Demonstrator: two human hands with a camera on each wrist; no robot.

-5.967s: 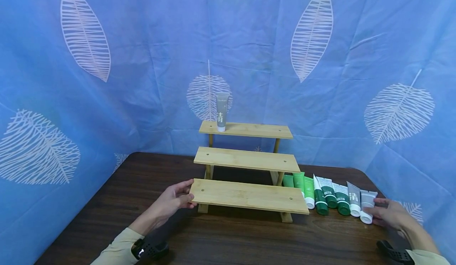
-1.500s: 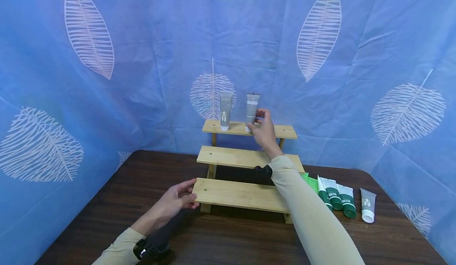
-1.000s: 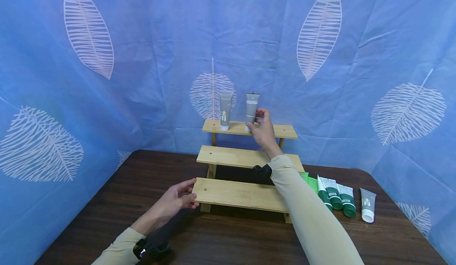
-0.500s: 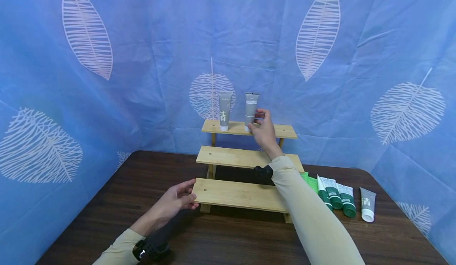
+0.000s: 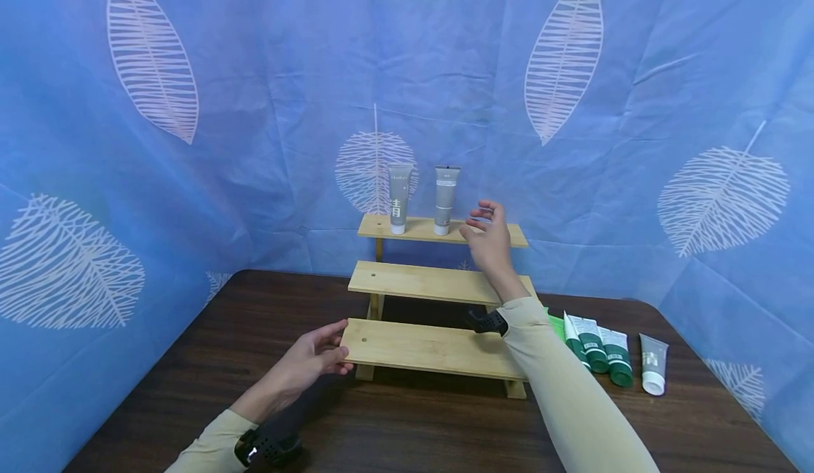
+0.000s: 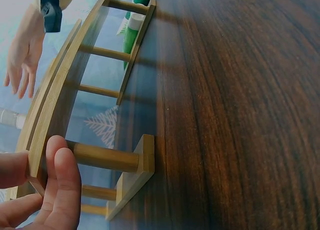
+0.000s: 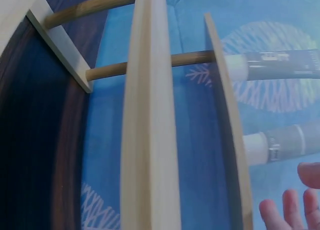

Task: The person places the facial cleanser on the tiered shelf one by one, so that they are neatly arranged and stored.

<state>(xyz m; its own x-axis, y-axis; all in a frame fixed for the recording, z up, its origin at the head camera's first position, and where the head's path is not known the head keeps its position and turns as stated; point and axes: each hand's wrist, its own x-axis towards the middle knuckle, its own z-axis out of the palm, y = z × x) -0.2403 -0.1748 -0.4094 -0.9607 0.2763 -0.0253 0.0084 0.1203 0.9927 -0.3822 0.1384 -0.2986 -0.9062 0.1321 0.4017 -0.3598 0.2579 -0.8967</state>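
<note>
My left hand (image 5: 311, 355) pinches the left end of the lowest board of a three-tier wooden display stand (image 5: 439, 349), thumb on one face and fingers on the other in the left wrist view. Two grey squeeze tubes with white caps stand cap-down on the top board: one on the left (image 5: 399, 199) with a large white character, and another (image 5: 446, 200) near the middle. My right hand (image 5: 491, 238) is just to the right of the second tube, apart from it, with its fingers loosely bent and nothing in them.
On the dark wooden table (image 5: 407, 430), right of the stand, lie several green tubes, among them a green-and-white tube (image 5: 616, 356), partly behind my right sleeve. A grey tube (image 5: 653, 365) lies apart farther right. A blue leaf-patterned cloth (image 5: 286, 105) hangs behind.
My right hand carried a grey tube from the table to the top board, then let go and drew back to the right. My left hand kept its hold on the lowest board.
</note>
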